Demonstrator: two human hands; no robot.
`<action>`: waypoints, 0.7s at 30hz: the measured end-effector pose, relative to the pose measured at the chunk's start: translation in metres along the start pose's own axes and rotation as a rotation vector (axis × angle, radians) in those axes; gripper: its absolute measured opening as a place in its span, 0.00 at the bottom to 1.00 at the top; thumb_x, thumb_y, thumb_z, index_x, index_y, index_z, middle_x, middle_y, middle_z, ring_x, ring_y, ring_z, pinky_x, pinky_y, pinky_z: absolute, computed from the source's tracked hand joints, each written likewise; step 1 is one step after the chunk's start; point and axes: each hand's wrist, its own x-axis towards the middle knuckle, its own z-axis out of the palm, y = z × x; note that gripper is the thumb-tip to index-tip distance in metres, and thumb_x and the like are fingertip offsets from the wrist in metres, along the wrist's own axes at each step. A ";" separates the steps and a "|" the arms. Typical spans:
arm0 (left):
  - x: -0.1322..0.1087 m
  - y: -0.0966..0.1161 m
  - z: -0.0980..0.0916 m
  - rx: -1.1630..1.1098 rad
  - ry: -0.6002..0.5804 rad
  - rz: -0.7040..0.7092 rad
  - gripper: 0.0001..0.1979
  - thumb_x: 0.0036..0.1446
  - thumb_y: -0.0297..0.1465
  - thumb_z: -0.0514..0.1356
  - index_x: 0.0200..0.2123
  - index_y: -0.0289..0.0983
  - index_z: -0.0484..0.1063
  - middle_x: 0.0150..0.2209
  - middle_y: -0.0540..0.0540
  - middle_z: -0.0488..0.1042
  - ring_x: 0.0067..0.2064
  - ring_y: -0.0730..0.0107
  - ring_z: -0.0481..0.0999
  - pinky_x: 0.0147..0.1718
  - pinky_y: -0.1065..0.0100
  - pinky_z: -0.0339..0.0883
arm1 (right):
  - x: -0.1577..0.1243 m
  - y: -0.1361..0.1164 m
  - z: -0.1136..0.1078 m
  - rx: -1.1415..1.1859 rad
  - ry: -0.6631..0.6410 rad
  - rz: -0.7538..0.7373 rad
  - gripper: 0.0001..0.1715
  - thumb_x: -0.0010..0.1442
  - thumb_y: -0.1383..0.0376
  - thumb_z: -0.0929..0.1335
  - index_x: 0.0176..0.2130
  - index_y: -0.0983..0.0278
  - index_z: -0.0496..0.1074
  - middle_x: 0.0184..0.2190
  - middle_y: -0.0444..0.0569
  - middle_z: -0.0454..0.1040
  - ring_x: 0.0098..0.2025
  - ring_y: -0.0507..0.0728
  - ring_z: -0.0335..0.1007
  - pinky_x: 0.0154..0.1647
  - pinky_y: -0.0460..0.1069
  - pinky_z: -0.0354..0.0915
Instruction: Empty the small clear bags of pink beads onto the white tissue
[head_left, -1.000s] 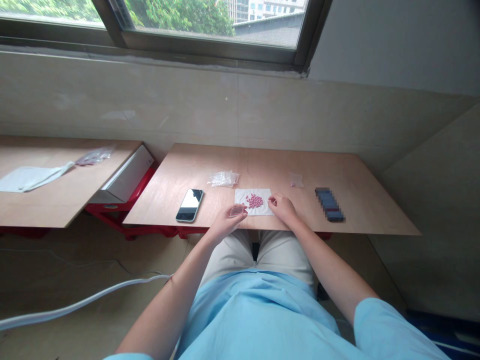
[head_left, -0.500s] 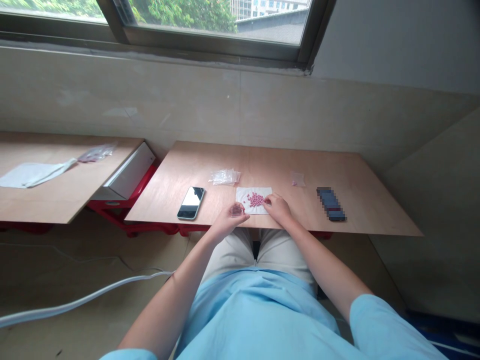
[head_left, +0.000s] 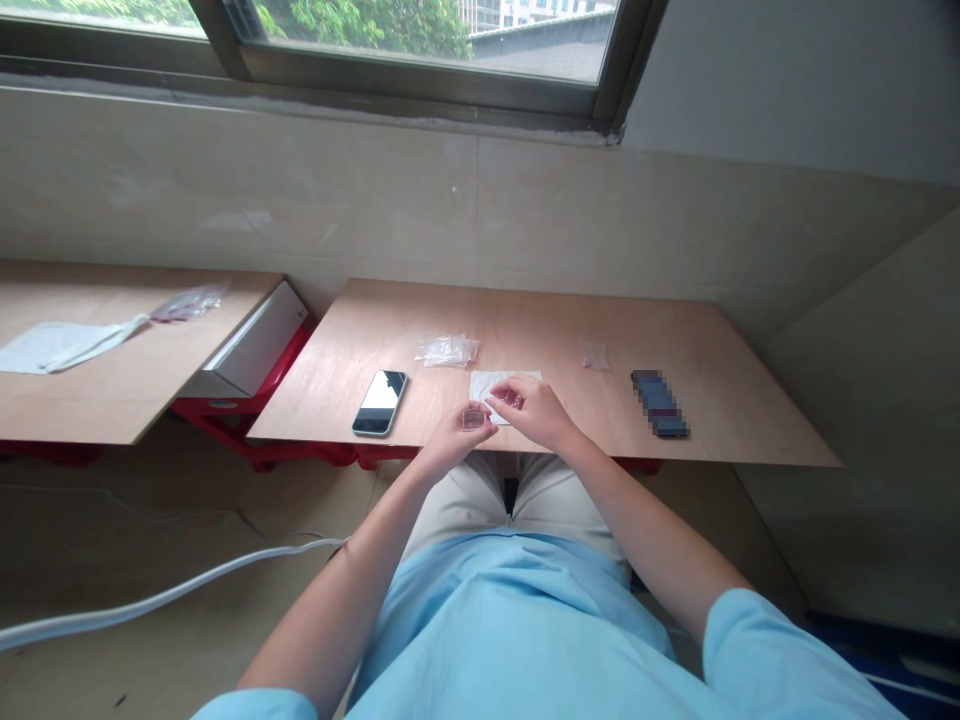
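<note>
My left hand [head_left: 448, 440] grips a small clear plastic bag [head_left: 473, 418] at the table's front edge, its fingers curled around the bag's sides. Fingers pinched together, my right hand [head_left: 541, 412] hovers just right of the bag; whatever is between the fingertips is too small to make out. Below the right hand lies a white sheet [head_left: 481, 381]. The pink beads [head_left: 514, 400] on it are mostly hidden by that hand, and a few show between its fingers.
A phone [head_left: 380, 403] lies on the left of the table [head_left: 525, 320]. Behind the sheet rest a pile of clear bags [head_left: 448, 350] and a small bag with something pink in it [head_left: 592, 355]. A blurred dark object [head_left: 660, 404] lies on the right.
My right hand has moved left from the right edge of the bead pile to beside the bag, covering most of the beads. My left hand holds its place with the bag.
</note>
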 end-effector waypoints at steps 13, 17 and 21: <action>0.001 0.004 -0.001 -0.143 -0.009 -0.118 0.24 0.54 0.43 0.70 0.51 0.38 0.77 0.49 0.37 0.80 0.54 0.53 0.77 0.47 0.59 0.72 | -0.018 0.110 -0.005 -0.373 0.033 0.289 0.09 0.62 0.66 0.68 0.40 0.64 0.79 0.39 0.52 0.80 0.42 0.57 0.74 0.45 0.48 0.66; 0.001 0.004 0.001 -0.148 -0.007 -0.125 0.24 0.53 0.43 0.70 0.51 0.38 0.76 0.47 0.39 0.80 0.52 0.53 0.77 0.41 0.62 0.74 | -0.017 0.117 0.006 -0.413 0.035 0.291 0.09 0.61 0.66 0.69 0.42 0.64 0.78 0.42 0.52 0.78 0.44 0.57 0.73 0.48 0.48 0.65; -0.003 0.009 0.001 -0.241 0.005 -0.097 0.23 0.53 0.41 0.71 0.49 0.38 0.73 0.45 0.40 0.80 0.52 0.54 0.78 0.41 0.61 0.74 | -0.015 0.120 0.014 -0.442 0.047 0.297 0.09 0.62 0.64 0.69 0.42 0.63 0.77 0.43 0.52 0.76 0.45 0.58 0.71 0.48 0.49 0.65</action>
